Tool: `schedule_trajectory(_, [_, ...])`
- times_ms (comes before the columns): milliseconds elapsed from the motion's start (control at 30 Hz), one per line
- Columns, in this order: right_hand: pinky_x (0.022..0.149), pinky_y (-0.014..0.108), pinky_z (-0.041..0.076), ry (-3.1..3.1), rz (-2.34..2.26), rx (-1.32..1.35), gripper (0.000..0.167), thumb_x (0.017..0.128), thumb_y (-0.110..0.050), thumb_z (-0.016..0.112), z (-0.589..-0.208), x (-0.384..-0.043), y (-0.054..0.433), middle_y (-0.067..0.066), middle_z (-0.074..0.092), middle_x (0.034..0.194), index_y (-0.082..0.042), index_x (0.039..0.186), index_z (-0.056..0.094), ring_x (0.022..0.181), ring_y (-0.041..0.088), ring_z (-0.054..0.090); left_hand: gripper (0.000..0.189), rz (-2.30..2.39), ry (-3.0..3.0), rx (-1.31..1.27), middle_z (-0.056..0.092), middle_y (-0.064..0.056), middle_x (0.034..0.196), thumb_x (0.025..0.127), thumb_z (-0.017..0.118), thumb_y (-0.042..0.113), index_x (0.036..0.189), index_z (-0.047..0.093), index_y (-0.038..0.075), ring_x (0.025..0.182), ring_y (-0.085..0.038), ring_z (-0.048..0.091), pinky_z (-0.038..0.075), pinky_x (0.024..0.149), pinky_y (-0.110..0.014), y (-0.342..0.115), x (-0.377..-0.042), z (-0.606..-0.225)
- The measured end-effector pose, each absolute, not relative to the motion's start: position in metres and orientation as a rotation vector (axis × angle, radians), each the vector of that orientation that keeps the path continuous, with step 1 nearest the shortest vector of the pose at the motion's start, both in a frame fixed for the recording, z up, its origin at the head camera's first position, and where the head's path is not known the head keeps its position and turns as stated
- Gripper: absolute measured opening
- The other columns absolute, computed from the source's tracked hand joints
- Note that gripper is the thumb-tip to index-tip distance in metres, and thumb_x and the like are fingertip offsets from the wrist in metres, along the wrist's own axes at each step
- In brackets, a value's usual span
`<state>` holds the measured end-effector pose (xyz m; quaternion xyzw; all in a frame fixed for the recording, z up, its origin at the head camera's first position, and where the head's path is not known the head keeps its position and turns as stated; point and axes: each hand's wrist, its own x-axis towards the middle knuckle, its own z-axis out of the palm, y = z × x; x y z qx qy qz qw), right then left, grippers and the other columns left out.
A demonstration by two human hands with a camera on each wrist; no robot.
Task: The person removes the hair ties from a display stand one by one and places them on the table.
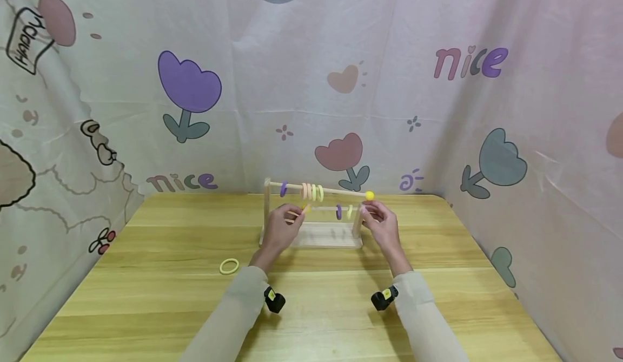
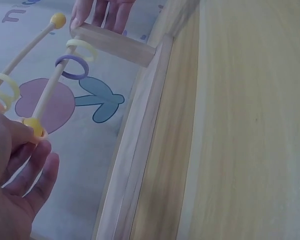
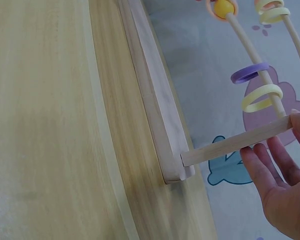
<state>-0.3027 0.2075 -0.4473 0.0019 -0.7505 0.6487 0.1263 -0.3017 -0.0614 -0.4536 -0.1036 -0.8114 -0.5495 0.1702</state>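
A wooden ring rack (image 1: 326,236) stands on the table with two rods, each tipped by a yellow ball. With thumb and fingers, my left hand (image 1: 284,226) pinches a peach ring (image 3: 208,11) at the lower rod's yellow ball (image 2: 34,126); the ring appears to be around the ball. My right hand (image 1: 383,225) grips the top of the short right post (image 3: 235,141). A purple ring (image 2: 72,67) and a pale yellow ring (image 3: 261,98) hang on the lower rod. On the upper rod hang a purple ring (image 1: 283,189) and several peach and yellow rings (image 1: 313,192).
A loose yellow ring (image 1: 229,267) lies flat on the wooden table (image 1: 321,308), left of my left forearm. Behind the rack hangs a printed cloth (image 1: 292,80), which also runs along both sides of the table.
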Motion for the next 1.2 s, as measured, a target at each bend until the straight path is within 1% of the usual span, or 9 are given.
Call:
schedule_trajectory(267, [0.090,0.036,0.063,-2.187,1.880,-0.002,0.033,0.101,-0.012,0.067,-0.448,-0.302,0.207,0.025,0.065,0.129,0.000,0.131,0.065,0.098,0.008,0.066,0.006,-1.543,-2.231,-0.294,0.077,-0.016,0.093,0.090,0.077,0.006,0.091,0.075,0.000,0.079,-0.025,0.076,0.063,0.067,-0.027,-0.065,-0.302,-0.454])
schedule_trajectory(467, [0.089,0.032,0.063,-2.191,1.882,-0.013,0.035,0.101,-0.012,0.066,-0.450,-0.301,0.207,0.024,0.065,0.130,0.001,0.133,0.062,0.098,0.008,0.066,0.007,-1.549,-2.208,-0.273,0.078,-0.016,0.091,0.090,0.077,0.006,0.090,0.075,-0.001,0.075,-0.025,0.076,0.063,0.065,-0.026,-0.064,-0.303,-0.455])
schedule_trajectory(533, [0.089,0.033,0.063,-2.188,1.884,-0.014,0.035,0.101,-0.011,0.066,-0.451,-0.301,0.207,0.024,0.065,0.130,0.001,0.133,0.063,0.100,0.010,0.066,0.006,-1.553,-2.205,-0.265,0.078,-0.016,0.091,0.090,0.076,0.006,0.090,0.075,0.000,0.075,-0.025,0.076,0.063,0.065,-0.026,-0.064,-0.305,-0.456])
schedule_trajectory(667, [0.094,0.042,0.062,-2.187,1.890,-0.005,0.034,0.101,-0.011,0.066,-0.452,-0.301,0.206,0.024,0.065,0.129,0.001,0.132,0.064,0.104,0.017,0.066,0.006,-1.543,-2.208,-0.263,0.077,-0.016,0.093,0.091,0.075,0.005,0.092,0.075,-0.001,0.076,-0.026,0.075,0.063,0.065,-0.026,-0.064,-0.305,-0.457])
schedule_trajectory(733, [0.095,0.045,0.061,-2.190,1.889,-0.004,0.034,0.101,-0.012,0.066,-0.452,-0.301,0.205,0.024,0.065,0.130,0.000,0.132,0.064,0.105,0.018,0.066,0.007,-1.538,-2.210,-0.270,0.077,-0.016,0.093,0.091,0.075,0.005,0.093,0.075,-0.002,0.076,-0.026,0.075,0.063,0.065,-0.026,-0.065,-0.304,-0.457])
schedule_trajectory(1000, [0.092,0.038,0.063,-2.185,1.883,-0.006,0.033,0.101,-0.014,0.067,-0.449,-0.301,0.206,0.023,0.065,0.130,-0.002,0.132,0.064,0.103,0.015,0.066,0.008,-1.566,-2.227,-0.316,0.075,-0.012,0.092,0.089,0.079,0.007,0.093,0.076,0.001,0.077,-0.022,0.072,0.058,0.064,-0.018,-0.074,-0.297,-0.456])
schedule_trajectory(1200, [0.092,0.037,0.063,-2.184,1.865,-0.006,0.032,0.101,-0.015,0.066,-0.448,-0.302,0.207,0.023,0.066,0.128,-0.002,0.130,0.065,0.099,0.011,0.065,0.008,-1.577,-2.249,-0.397,0.075,-0.013,0.093,0.086,0.081,0.004,0.093,0.078,0.002,0.080,-0.025,0.074,0.057,0.065,-0.019,-0.083,-0.292,-0.454])
